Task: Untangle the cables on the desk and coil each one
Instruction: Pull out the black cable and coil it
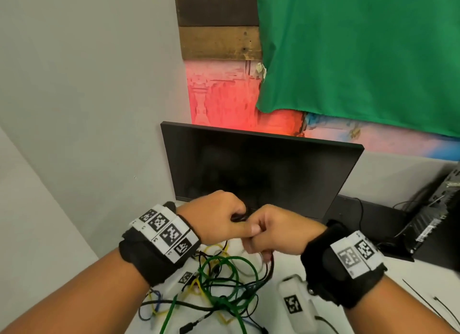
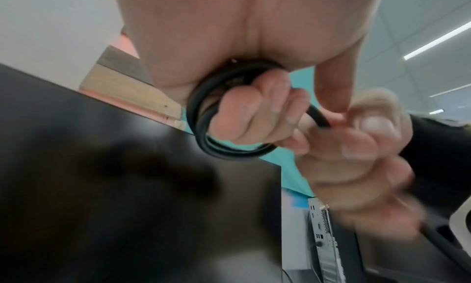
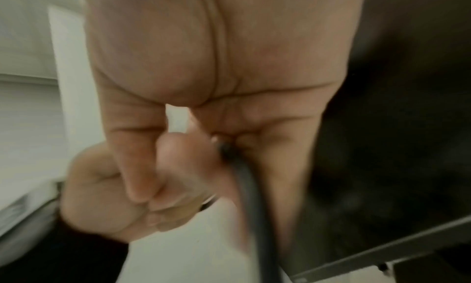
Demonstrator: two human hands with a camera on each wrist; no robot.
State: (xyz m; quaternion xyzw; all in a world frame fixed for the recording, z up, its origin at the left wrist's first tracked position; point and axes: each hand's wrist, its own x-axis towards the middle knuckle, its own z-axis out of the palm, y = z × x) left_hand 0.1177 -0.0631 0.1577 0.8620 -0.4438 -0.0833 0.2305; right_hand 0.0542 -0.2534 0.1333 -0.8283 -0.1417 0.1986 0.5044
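Coiling step: the left hand [image 2: 254,114] holds a small round coil of smooth black cable [image 2: 201,130] looped about its curled fingers, raised above the worktop [image 1: 286,266] before the dark monitor [image 1: 261,169], while the right hand [image 2: 356,158] pinches the free run of the same cable just beside it. The next move, by judgement, is to lay this run on as a further even loop. Below lies the remaining tangle [image 1: 224,284] of thin, pliant green, yellow, blue and black leads.
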